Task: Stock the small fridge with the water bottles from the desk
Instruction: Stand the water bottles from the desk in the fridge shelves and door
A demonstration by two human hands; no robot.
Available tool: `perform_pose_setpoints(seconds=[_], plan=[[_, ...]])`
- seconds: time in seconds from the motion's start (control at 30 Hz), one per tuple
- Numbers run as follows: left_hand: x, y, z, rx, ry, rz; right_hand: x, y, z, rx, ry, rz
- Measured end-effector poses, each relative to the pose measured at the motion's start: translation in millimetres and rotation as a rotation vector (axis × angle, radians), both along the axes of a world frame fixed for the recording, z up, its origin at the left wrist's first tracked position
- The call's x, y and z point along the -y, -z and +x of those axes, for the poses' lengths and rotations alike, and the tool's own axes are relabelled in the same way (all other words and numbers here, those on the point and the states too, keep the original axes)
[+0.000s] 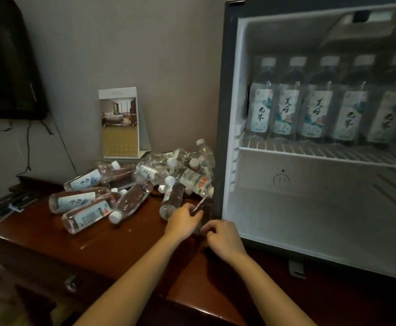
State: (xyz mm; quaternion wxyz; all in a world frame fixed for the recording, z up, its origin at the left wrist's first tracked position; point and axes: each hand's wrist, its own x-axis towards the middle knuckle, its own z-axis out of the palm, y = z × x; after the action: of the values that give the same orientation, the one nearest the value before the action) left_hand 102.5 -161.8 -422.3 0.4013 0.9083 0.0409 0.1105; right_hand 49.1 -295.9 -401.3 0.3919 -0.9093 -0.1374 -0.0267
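1. While both arms are stretched out over the desk [121,245], a dim bottle [204,209] is held by the left hand [183,221] hard against the left edge of the small fridge [218,137], with thumb and fingers curled round its lower body.
2. The right hand [224,237] is seen just right of the left and a touch nearer, its fingers curled in tight. Whether that same bottle is touched by them cannot be told.
3. The pile of water bottles [154,172] is spread over the far part of the desk, left of the fridge. Most are laid on their sides with caps pointed every way, and several are stacked on one another.
4. One clear bottle [171,201] is laid just beyond the left hand's knuckles, with its cap turned to the far side.
5. Inside the fridge, a row of five bottles [314,109] is stood upright on the wire shelf [310,150], labels turned outward.
6. A printed card [119,123] is stood by the wall, behind the pile.
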Motion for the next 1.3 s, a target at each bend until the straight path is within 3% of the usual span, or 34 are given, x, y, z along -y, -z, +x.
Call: perform_pose_setpoints(seconds=[0.27, 0.43, 0.6, 0.8, 0.93, 1.1, 1.3], plan=[[-18, 3, 2, -0.213, 0.009, -0.508, -18, 20, 9, -0.159, 0.133, 0.14], [-54, -8, -26, -0.436, 0.147, -0.358, -42, 20, 16, -0.361, 0.266, 0.503], [-65, -16, -54, -0.485, 0.28, -0.174, -63, 7, 12, -0.454, 0.291, 0.707], [-55, -5, -79, -0.325, 0.264, -0.205, -75, 7, -1, -0.48, 0.344, 0.751], [-55, -4, -87, -0.255, 0.339, -0.196, -68, 7, -7, -0.488, 0.238, 0.895], [-65, -8, -96, -0.308, 0.476, -0.352, -62, 6, -14, -0.411, 0.071, 0.932], [-73, -14, -99, -0.328, 0.541, -0.402, -59, 4, -22, -0.323, -0.12, 0.861]])
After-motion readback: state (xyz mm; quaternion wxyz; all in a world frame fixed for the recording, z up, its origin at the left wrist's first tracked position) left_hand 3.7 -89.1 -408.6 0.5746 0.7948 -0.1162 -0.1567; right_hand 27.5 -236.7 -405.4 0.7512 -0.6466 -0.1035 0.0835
